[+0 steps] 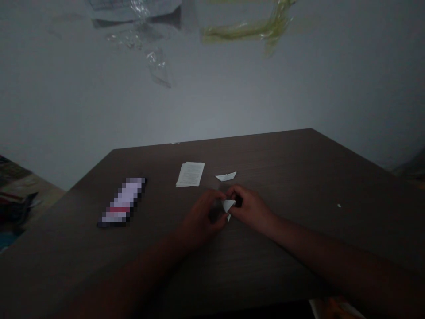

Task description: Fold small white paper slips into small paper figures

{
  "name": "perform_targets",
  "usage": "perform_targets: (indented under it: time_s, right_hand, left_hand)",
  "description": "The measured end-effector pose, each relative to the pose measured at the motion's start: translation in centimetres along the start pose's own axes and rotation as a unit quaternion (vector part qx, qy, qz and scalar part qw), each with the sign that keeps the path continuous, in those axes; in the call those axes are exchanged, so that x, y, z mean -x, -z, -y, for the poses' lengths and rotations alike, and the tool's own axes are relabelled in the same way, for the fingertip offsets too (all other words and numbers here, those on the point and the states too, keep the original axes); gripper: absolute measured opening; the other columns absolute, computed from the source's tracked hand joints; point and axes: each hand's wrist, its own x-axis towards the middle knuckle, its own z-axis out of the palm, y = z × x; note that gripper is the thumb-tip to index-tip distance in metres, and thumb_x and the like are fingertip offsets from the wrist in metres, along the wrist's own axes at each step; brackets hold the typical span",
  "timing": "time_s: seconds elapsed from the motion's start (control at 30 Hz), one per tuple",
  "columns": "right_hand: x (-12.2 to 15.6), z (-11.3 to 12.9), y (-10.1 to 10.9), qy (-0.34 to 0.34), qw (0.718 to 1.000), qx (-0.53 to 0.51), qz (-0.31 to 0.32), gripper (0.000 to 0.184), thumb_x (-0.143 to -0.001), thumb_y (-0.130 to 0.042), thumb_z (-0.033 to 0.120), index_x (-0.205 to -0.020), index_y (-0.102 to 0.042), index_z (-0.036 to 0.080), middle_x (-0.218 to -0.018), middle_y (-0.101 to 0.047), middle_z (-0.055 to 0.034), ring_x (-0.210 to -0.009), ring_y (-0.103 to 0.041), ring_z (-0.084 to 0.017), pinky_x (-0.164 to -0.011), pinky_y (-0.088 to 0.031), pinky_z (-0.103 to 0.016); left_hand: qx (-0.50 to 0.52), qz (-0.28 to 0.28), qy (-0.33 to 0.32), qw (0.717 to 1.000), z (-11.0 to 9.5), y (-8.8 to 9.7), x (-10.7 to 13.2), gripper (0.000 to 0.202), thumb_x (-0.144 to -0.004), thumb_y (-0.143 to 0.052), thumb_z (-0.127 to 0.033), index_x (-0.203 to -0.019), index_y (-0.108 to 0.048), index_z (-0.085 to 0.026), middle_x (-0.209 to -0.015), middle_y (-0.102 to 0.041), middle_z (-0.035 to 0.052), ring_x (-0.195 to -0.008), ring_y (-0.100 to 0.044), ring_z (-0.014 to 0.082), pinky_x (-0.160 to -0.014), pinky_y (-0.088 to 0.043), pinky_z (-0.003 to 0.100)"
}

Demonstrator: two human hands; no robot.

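Pinching a folded paper [228, 205] over the table [299, 177]

Working from the near side, the person has both forearms reaching in over the dark wood, and the two hands meet around that small white piece, a little right of the middle. The left hand [201, 219] curls in with thumb and fingers on the paper's left side. The right hand [250, 206] grips it from the right between thumb and bent fingers. Neither has let go, from what I can see. One white corner points right between the fingertips and a smaller tip pokes out below; how the rest is folded I can't tell, as the fingers cover it and the light is dim.

Just beyond the fingers lies a boat [226, 177] of white paper, low and wide, with slanted ends. To its left, a little apart, sits a stack [191, 174] of small printed sheets, its edges not quite squared. Farther left is a phone [124, 201], set at a slant, its screen blurred into pale blocks with a red band. Well off to the right I spot a tiny scrap [339, 205].

At the far side rises a pale wall [212, 97], with yellow tape [245, 32] high up and crinkled clear tape [159, 66] left of it.
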Motion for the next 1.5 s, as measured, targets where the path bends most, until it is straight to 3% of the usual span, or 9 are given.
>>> perform_targets:
  time_s: [0.3,0.5,0.63,0.77,0.83,0.9,1.17,1.37,1.5]
  right_hand:
    - [0.0,0.3,0.4,0.018,1.000,-0.001,0.000,0.021,-0.089,-0.083,0.016,-0.102,-0.070,0.027,-0.088,-0.075,0.0015,-0.081,-0.070,-0.021,-0.076,-0.052,-0.034]
    - [-0.1,0.1,1.0,0.095,0.995,0.022,0.006,0.021,-0.097,-0.082,0.022,-0.116,-0.074,0.027,-0.106,-0.078,-0.0037,-0.096,-0.074,-0.024,-0.088,-0.060,-0.039]
    - [-0.2,-0.1,1.7,0.180,0.983,0.025,0.033,0.040,-0.100,-0.086,0.030,-0.137,-0.073,0.028,-0.139,-0.079,-0.0122,-0.128,-0.076,-0.032,-0.112,-0.063,-0.052]
    - [0.1,-0.3,2.2,0.236,0.966,0.047,0.089,0.087,-0.094,-0.098,0.039,-0.171,-0.059,0.032,-0.170,-0.067,-0.0173,-0.161,-0.061,-0.041,-0.133,-0.054,-0.061]
    - [0.2,-0.4,2.3,0.262,0.958,0.068,0.097,0.106,-0.090,-0.103,0.040,-0.181,-0.050,0.030,-0.179,-0.060,-0.0201,-0.169,-0.053,-0.044,-0.139,-0.049,-0.062]
    - [0.2,-0.5,2.3,0.280,0.951,0.088,0.098,0.112,-0.090,-0.104,0.038,-0.185,-0.046,0.029,-0.182,-0.057,-0.0211,-0.172,-0.051,-0.044,-0.140,-0.047,-0.064]
    - [-0.1,-0.4,2.3,0.279,0.951,0.110,0.070,0.094,-0.097,-0.098,0.035,-0.180,-0.054,0.036,-0.173,-0.067,-0.0157,-0.163,-0.060,-0.041,-0.135,-0.052,-0.069]
    - [0.1,-0.3,2.2,0.276,0.958,0.071,0.010,0.072,-0.100,-0.096,0.040,-0.166,-0.068,0.035,-0.155,-0.080,-0.0142,-0.145,-0.074,-0.037,-0.124,-0.062,-0.062]
    - [0.1,-0.6,1.9,0.243,0.969,0.027,-0.040,0.056,-0.099,-0.097,0.042,-0.152,-0.077,0.034,-0.140,-0.086,-0.0108,-0.126,-0.082,-0.032,-0.113,-0.068,-0.054]
  left_hand:
    - [0.082,-0.005,0.050,0.995,0.4,0.3,-0.2,0.044,-0.093,-0.084,-0.022,-0.134,-0.072,-0.029,-0.140,-0.081,0.0075,-0.135,-0.077,0.0324,-0.122,-0.063,0.050]
    - [0.310,0.009,0.134,0.941,1.8,0.2,-0.8,0.042,-0.092,-0.099,-0.035,-0.127,-0.076,-0.027,-0.134,-0.084,0.0081,-0.131,-0.080,0.0317,-0.120,-0.063,0.048]
    - [0.359,0.009,0.154,0.920,2.0,0.4,-1.0,0.044,-0.088,-0.105,-0.039,-0.120,-0.078,-0.025,-0.132,-0.086,0.0095,-0.131,-0.081,0.0327,-0.121,-0.062,0.050]
    - [0.361,-0.005,0.170,0.917,1.6,0.5,-1.0,0.037,-0.087,-0.101,-0.032,-0.116,-0.078,-0.025,-0.127,-0.087,0.0066,-0.127,-0.081,0.0317,-0.117,-0.063,0.048]
    - [0.355,-0.020,0.180,0.917,1.3,0.6,-1.1,0.036,-0.085,-0.100,-0.031,-0.113,-0.078,-0.026,-0.123,-0.086,0.0051,-0.125,-0.082,0.0313,-0.114,-0.064,0.045]
    - [0.343,-0.028,0.184,0.921,1.1,0.7,-1.2,0.035,-0.084,-0.098,-0.031,-0.113,-0.078,-0.026,-0.122,-0.086,0.0050,-0.125,-0.082,0.0317,-0.114,-0.065,0.045]
    - [0.325,-0.024,0.166,0.931,0.5,1.1,-1.3,0.033,-0.090,-0.092,-0.034,-0.118,-0.076,-0.026,-0.125,-0.086,0.0074,-0.128,-0.081,0.0355,-0.116,-0.064,0.050]
    - [0.351,0.018,0.133,0.927,1.6,1.3,-0.9,0.035,-0.096,-0.090,-0.039,-0.126,-0.078,-0.025,-0.127,-0.085,0.0072,-0.126,-0.079,0.0325,-0.112,-0.061,0.045]
    - [0.352,0.041,0.133,0.926,2.2,1.2,-0.4,0.050,-0.095,-0.097,-0.039,-0.139,-0.076,-0.028,-0.146,-0.080,0.0091,-0.131,-0.076,0.0313,-0.111,-0.060,0.044]
